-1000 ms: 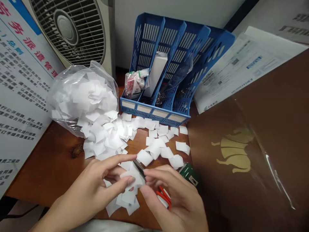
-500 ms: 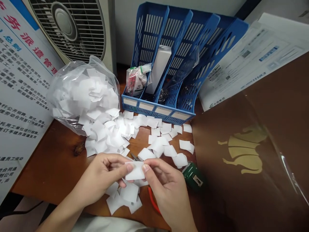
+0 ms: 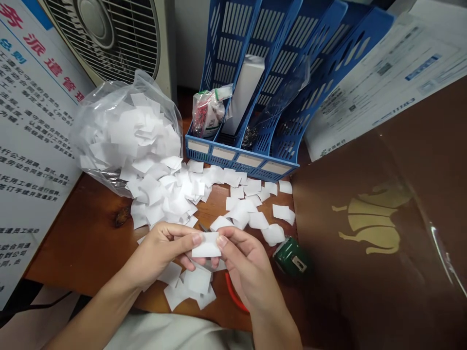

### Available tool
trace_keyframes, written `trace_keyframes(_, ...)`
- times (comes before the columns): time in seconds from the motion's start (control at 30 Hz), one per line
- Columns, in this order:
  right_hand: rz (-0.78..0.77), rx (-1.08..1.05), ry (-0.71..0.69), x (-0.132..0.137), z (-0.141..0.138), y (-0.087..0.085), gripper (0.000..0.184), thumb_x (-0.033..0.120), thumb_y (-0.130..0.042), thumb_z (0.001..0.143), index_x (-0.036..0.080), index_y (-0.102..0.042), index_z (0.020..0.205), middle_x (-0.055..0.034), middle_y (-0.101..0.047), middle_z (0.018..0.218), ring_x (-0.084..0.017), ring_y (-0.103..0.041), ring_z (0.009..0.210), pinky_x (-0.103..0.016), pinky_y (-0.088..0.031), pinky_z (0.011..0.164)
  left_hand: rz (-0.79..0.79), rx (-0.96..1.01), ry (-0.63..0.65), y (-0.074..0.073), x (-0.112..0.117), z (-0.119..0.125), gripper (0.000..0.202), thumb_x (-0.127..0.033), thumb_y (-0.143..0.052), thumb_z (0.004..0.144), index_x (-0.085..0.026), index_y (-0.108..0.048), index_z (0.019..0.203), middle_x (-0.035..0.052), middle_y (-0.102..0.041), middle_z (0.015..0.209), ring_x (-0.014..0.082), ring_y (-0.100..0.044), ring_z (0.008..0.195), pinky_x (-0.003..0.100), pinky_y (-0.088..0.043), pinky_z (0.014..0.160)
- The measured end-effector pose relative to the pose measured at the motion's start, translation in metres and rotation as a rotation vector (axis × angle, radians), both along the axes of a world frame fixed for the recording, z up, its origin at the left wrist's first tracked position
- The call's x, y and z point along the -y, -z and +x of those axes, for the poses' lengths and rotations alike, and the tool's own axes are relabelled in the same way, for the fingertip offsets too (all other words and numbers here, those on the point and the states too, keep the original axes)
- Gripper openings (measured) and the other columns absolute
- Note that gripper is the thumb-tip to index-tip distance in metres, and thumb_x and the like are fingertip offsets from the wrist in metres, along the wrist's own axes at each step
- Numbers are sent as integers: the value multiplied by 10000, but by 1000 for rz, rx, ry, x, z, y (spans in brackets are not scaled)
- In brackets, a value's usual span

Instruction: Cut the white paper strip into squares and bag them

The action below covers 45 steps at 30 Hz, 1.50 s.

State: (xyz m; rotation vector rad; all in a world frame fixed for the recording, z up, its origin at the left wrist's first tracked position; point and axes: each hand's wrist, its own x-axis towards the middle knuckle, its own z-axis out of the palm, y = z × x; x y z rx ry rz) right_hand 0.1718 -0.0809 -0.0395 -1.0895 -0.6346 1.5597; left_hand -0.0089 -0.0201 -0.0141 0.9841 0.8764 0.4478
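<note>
Over wooden desk [image 3: 91, 243], both hands' fingers [image 3: 197, 239] pinch white paper slip [image 3: 206, 245], long axis left-right.

A single head-worn camera looks forward and steeply down from above the near edge of the bench [image 3: 83, 243], facing the blue file rack [image 3: 241, 163] at the back. It sits close: the left hand [image 3: 164, 253] and right hand [image 3: 244, 272], pinching a paper slip [image 3: 206, 245], lie in front of the rack, low in frame.

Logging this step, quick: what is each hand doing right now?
Left hand: closed, pinching the left edge of a white paper square.
Right hand: closed, pinching the same square's right edge.
</note>
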Motion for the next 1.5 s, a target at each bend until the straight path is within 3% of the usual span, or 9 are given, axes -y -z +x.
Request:
trace_keyframes(0.23,70,545,79,6,-9,-4,238,407,-743,877,176,-694,850,-46,-694,754,-162,-643,679,-257,-532,627,143,-231,-154,3,8,1,306,-464,-796,848,-159,-819,863,44,-752,717,119,-665,617,188,-575,594)
trace_keyframes(0.5,50,614,124,10,5,4,278,429,-723,887,163,-749,809,-63,-701,695,-188,-656,640,-272,-539,588,370,-377,-237,-8,0,-8,320,-438,-837,782,-157,-736,668,3,-639,551,90,-542,495,175,-446,471)
trace_keyframes(0.57,62,661,215,12,15,5,268,426,-728,887,171,-741,808,-53,-684,687,-178,-641,640,-257,-534,579,562,-499,-372,-16,-9,-13,271,-443,-807,821,-175,-780,789,3,-676,642,83,-539,501,186,-453,483)
trace_keyframes(0.67,130,705,247,16,30,6,208,387,-719,903,191,-750,841,-51,-680,799,-151,-617,661,-226,-506,552,802,-585,-478,-30,-19,-19,442,-416,-781,854,-231,-719,1251,57,-701,1191,146,-704,819,243,-594,700)
trace_keyframes(0.83,186,727,118,27,47,11,156,318,-649,959,210,-721,872,-38,-641,872,-152,-622,756,-226,-506,620,1204,-619,-196,-28,-13,-4,522,-295,-682,937,-251,-548,1440,87,-609,1317,219,-645,1130,377,-573,978)
trace_keyframes(1.0,166,787,-58,32,51,13,210,283,-578,983,201,-647,802,-16,-594,803,-140,-544,672,-258,-418,577,1291,-620,259,14,-9,35,486,-69,-617,890,-181,-610,1363,119,-629,1372,309,-579,1247,502,-521,1026)
trace_keyframes(1.1,206,900,-136,31,44,8,243,258,-558,983,201,-630,759,-8,-576,743,-144,-499,654,-280,-385,591,1280,-639,231,26,-15,48,255,-103,-596,939,-169,-716,1154,90,-711,1264,301,-637,1156,490,-523,977)
trace_keyframes(1.27,445,932,-163,26,28,-3,145,167,-555,960,212,-646,856,-43,-712,1073,-190,-622,1008,-315,-481,888,1119,-686,146,9,-20,47,225,-175,-520,1002,-175,-739,1054,51,-778,946,242,-718,860,391,-542,818)
trace_keyframes(1.5,675,1053,77,18,20,-8,163,74,-528,928,215,-609,912,-50,-707,1144,-183,-638,990,-326,-511,859,1017,-473,140,3,-28,38,202,-165,-586,971,-177,-748,1091,46,-795,1047,199,-747,930,296,-552,849)
